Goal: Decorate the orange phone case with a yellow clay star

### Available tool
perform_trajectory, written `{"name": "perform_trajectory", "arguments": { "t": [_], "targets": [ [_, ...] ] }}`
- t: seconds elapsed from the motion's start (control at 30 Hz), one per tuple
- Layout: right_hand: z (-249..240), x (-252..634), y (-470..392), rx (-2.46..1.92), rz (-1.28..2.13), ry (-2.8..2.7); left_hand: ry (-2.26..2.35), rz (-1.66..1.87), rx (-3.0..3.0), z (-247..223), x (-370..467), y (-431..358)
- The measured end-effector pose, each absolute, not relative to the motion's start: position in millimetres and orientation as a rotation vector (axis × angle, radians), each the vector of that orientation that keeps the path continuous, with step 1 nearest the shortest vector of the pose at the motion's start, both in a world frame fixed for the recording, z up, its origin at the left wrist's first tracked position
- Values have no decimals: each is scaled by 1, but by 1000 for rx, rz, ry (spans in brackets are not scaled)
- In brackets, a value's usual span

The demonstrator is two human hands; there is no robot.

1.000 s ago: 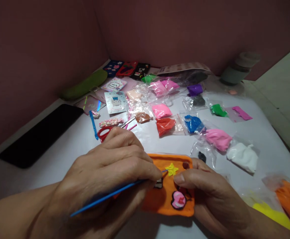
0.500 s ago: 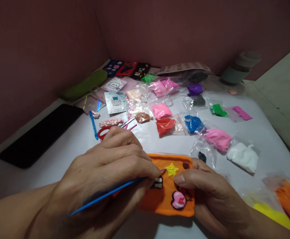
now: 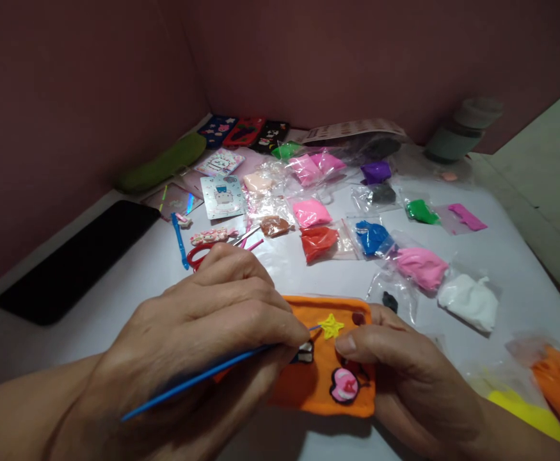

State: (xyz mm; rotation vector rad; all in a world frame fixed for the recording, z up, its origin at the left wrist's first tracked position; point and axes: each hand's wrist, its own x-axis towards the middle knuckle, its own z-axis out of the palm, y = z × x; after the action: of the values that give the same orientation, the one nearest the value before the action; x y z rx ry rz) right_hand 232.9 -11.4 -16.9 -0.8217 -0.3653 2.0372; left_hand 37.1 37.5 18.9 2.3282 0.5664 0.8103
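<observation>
A thin blue modelling tool (image 3: 188, 387) is pinched in my left hand (image 3: 212, 339), its tip touching the left side of a small yellow clay star (image 3: 331, 326). The star lies on an orange clay-covered case (image 3: 325, 390), which looks like a phone case. My right hand (image 3: 409, 371) grips the case by its right end, thumb on top just below the star and fingers underneath. A pink heart with a dark outline (image 3: 345, 385) and a black-and-white piece (image 3: 304, 351) also decorate the case. My left hand hides its left part.
Bags of coloured clay, such as red (image 3: 319, 244), blue (image 3: 372, 238) and white (image 3: 469, 299), spread over the white table. Red-handled scissors (image 3: 199, 255) lie behind my left hand. A black phone (image 3: 82, 259) is at the left, a bottle (image 3: 462, 131) at the back right.
The tool's rear end has swung a little left and down, while its tip stays at the star. Both hands and the case have hardly moved.
</observation>
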Motion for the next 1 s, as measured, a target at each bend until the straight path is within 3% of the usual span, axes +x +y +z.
{"name": "perform_trajectory", "arguments": {
  "t": [1.0],
  "targets": [
    [-13,234,-10,-899,2032,-342,529,830,2395,14,38,36]
  ]
}}
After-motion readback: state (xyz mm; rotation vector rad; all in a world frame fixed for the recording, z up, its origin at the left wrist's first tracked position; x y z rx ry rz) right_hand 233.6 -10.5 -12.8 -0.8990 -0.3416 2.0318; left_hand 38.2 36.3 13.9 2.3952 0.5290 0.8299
